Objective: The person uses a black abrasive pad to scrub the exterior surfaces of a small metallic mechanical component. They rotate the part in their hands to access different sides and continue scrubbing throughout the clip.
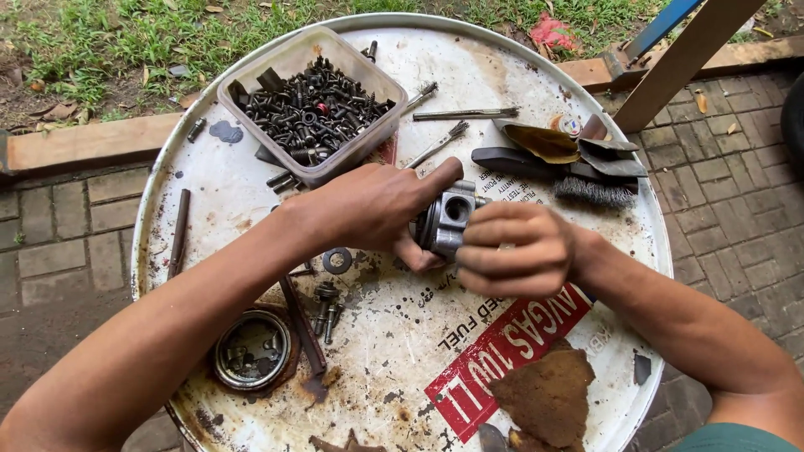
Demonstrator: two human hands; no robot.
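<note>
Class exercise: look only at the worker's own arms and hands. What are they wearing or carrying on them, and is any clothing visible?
Both arms are bare from wrist to upper arm, with no sleeves in view. The left hand and right hand have no gloves, and no watch, ring or bracelet can be seen. The only clothing showing is a patch of teal-green shirt at the bottom right edge of the picture.

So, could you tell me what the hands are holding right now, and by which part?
Both grip a small grey metal engine part over the drum top: the left hand around its left end, forefinger along the top; the right hand closed over its right side.
</note>
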